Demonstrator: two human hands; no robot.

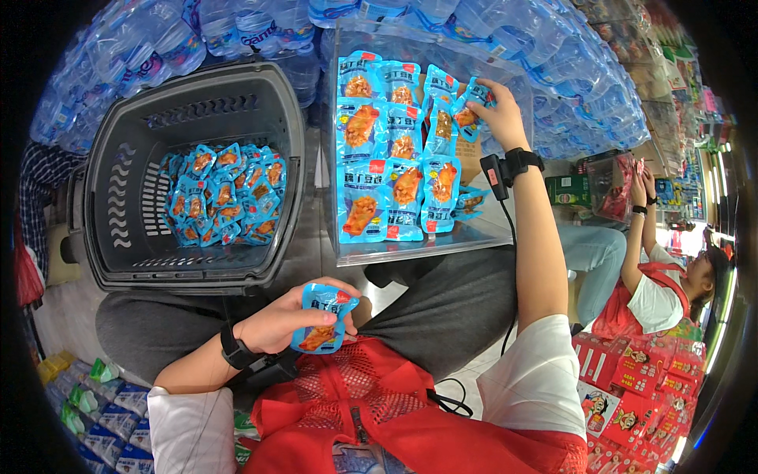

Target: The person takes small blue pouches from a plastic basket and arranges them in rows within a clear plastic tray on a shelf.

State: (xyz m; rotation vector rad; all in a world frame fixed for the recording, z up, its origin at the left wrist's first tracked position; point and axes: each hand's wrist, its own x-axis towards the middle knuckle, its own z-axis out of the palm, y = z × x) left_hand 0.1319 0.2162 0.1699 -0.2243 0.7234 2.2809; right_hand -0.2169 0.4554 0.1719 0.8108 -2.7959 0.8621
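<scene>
In front of my body, my left hand (296, 320) grips a blue snack packet (323, 320) with its printed face up. My right hand (498, 115) reaches into a clear plastic bin (438, 255) and pinches another blue snack packet (471, 112) at the upper right of the rows. Inside the bin, several like packets (361, 201) lie face up in columns, some overlapping. A few at the lower right (471, 201) sit tilted. To the left, a grey plastic shopping basket (127, 195) holds a loose heap of the same packets (225, 195).
Shrink-wrapped water bottles (551, 71) are stacked behind the bin and basket. A co-worker (651, 284) in a red vest handles red packets over another clear bin (610, 183) at right. Red cartons (639, 391) stand lower right, blue-and-white packs (118, 420) lower left. A black cable (510, 266) hangs from my right wrist.
</scene>
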